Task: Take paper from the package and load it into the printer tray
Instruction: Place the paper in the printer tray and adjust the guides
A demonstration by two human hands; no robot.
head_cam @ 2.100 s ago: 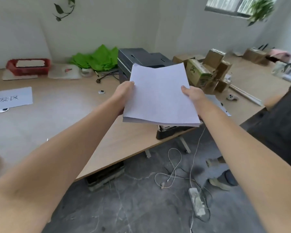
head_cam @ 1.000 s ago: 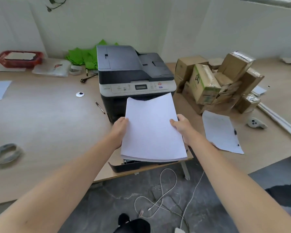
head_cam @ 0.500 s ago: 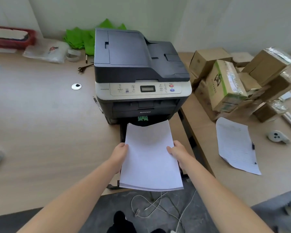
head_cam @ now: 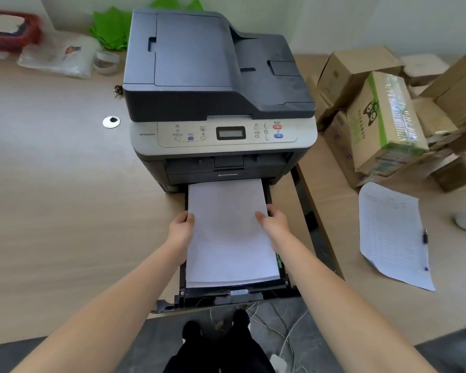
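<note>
Printer: a dark grey and silver printer (head_cam: 218,84) stood on the wooden table (head_cam: 51,184), at 12 o'clock from the wearer.
Markings: "lenovo" read on the front panel; a model code on the control strip looked like "M7615DNA", small and not fully certain.
Tray: the black paper tray (head_cam: 226,293) was pulled out at the printer's 6 o'clock, overhanging the table edge.
Paper: the white paper stack (head_cam: 229,232) lay in the tray, its far edge under the printer's front.
Left hand: the left hand (head_cam: 182,228) gripped the stack's 9 o'clock edge, thumb on top, fingers curled below.
Right hand: the right hand (head_cam: 273,224) gripped the 3 o'clock edge likewise.
Surroundings: cardboard boxes (head_cam: 382,122) sat at 2 o'clock, one with green print and a cartoon face; a written sheet (head_cam: 390,235) with a pen (head_cam: 425,236) lay at 3 o'clock, its text unreadable.
</note>
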